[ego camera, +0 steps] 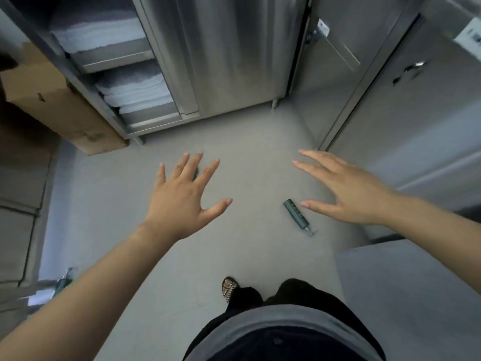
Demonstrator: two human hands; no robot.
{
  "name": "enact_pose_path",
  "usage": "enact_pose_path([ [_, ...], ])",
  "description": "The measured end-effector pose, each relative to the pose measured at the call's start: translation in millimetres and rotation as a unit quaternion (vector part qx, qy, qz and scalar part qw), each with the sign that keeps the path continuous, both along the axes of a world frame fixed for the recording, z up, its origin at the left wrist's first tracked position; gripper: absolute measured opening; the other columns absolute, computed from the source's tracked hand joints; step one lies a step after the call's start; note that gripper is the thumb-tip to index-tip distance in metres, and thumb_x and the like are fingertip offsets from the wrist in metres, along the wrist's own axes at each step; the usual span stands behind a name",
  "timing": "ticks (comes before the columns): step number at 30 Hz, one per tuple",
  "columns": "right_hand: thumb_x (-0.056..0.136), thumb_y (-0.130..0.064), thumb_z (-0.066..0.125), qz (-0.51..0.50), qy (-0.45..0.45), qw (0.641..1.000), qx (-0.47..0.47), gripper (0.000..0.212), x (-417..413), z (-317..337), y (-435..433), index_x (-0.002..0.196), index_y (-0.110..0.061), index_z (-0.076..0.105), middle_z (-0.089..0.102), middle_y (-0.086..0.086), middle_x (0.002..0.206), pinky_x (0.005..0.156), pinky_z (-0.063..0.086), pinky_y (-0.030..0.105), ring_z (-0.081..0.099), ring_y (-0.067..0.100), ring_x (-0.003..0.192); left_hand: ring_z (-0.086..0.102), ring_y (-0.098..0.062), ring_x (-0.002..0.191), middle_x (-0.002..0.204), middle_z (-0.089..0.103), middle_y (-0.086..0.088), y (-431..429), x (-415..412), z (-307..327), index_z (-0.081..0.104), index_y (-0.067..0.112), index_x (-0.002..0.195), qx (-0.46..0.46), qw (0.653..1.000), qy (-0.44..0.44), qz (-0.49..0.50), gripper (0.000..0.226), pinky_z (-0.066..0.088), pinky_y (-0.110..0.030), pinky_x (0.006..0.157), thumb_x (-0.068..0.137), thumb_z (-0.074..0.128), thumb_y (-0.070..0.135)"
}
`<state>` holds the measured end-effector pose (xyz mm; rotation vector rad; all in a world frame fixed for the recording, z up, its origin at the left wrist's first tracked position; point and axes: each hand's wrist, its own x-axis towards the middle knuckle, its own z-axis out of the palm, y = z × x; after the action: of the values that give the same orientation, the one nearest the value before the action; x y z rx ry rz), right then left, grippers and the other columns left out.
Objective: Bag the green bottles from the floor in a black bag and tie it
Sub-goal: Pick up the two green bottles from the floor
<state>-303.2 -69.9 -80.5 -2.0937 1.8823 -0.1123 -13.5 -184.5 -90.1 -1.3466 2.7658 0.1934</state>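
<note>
A dark green pump bottle (296, 213) lies on its side on the grey floor (247, 142), just left of my right hand's thumb. A second green bottle (63, 282) shows partly at the lower left, behind my left forearm. My left hand (182, 196) hovers over the floor with fingers spread and nothing in it. My right hand (348, 191) is also open, palm down, held above and to the right of the lying bottle, not touching it. A small dark thing peeks out behind my left hand's fingers. No black bag is in view.
A steel cabinet (229, 53) stands ahead, its left side open with stacked white towels (132, 89). A cardboard box (49, 105) juts out at left. Steel doors (416, 100) line the right. A grey surface (406, 295) sits at lower right. My sandalled foot (229, 286) is on the floor.
</note>
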Motion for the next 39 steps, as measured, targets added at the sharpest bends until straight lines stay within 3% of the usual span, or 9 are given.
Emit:
enact_pose_path([
  [4,0.082,-0.060,0.046,-0.059,-0.006,0.998,-0.011,0.075,-7,-6,-8,0.146,-0.027,0.024,0.017,0.000,0.157,0.110,0.022,0.030,0.021,0.019,0.142,0.012,-0.024,0.146,0.157,0.020,-0.003,-37,-31,-3,0.020,0.034,0.146,0.010,0.999,0.012,-0.036,0.085,0.011,-0.056,0.114,0.074,0.016,0.079],
  [13,0.084,-0.053,0.053,-0.154,-0.027,0.987,0.022,0.075,-95,-32,-47,0.146,-0.023,0.024,0.019,0.005,0.157,0.112,0.027,0.038,0.021,0.022,0.142,0.011,-0.022,0.146,0.157,0.019,-0.002,-103,-133,-28,0.018,0.035,0.145,0.052,0.994,-0.020,-0.089,0.084,0.009,-0.057,0.115,0.075,0.014,0.080],
  [20,0.084,-0.052,0.055,-0.186,-0.088,0.977,0.062,0.074,-152,-96,-94,0.144,-0.020,0.028,0.021,0.006,0.156,0.112,0.028,0.038,0.023,0.022,0.142,0.014,-0.022,0.145,0.156,0.023,-0.002,-160,-206,-56,0.021,0.034,0.145,0.067,0.990,-0.069,-0.104,0.090,0.010,-0.057,0.114,0.069,0.009,0.081],
  [25,0.081,-0.058,0.049,-0.236,-0.146,0.960,0.041,0.074,-179,-140,-129,0.142,-0.021,0.031,0.022,0.006,0.155,0.112,0.027,0.038,0.026,0.024,0.140,0.016,-0.022,0.145,0.154,0.027,-0.002,-193,-239,-93,0.022,0.034,0.144,0.082,0.987,-0.081,-0.108,0.087,0.011,-0.057,0.114,0.071,0.012,0.080],
  [29,0.080,-0.062,0.044,-0.264,-0.140,0.954,0.030,0.076,-203,-182,-150,0.142,-0.020,0.031,0.023,0.008,0.154,0.113,0.026,0.042,0.027,0.028,0.139,0.015,-0.021,0.145,0.154,0.027,-0.002,-209,-258,-144,0.021,0.034,0.145,0.119,0.980,-0.105,-0.120,0.080,0.010,-0.054,0.115,0.076,0.020,0.075],
  [32,0.083,-0.054,0.053,-0.277,-0.144,0.949,0.038,0.072,-202,-232,-155,0.142,-0.018,0.033,0.023,0.009,0.154,0.113,0.027,0.043,0.026,0.028,0.140,0.025,-0.019,0.141,0.151,0.034,-0.001,-223,-264,-197,0.026,0.032,0.144,0.131,0.977,-0.088,-0.140,0.075,0.014,-0.050,0.115,0.079,0.026,0.072],
  [39,0.085,-0.051,0.053,-0.290,-0.130,0.943,0.102,0.072,-177,-442,-155,0.144,-0.018,0.030,0.019,0.006,0.156,0.109,0.033,0.045,0.023,0.026,0.141,0.034,-0.019,0.136,0.145,0.042,0.000,-255,-263,-412,0.033,0.029,0.141,0.158,0.968,-0.086,-0.175,0.070,0.018,-0.048,0.114,0.082,0.032,0.067],
])
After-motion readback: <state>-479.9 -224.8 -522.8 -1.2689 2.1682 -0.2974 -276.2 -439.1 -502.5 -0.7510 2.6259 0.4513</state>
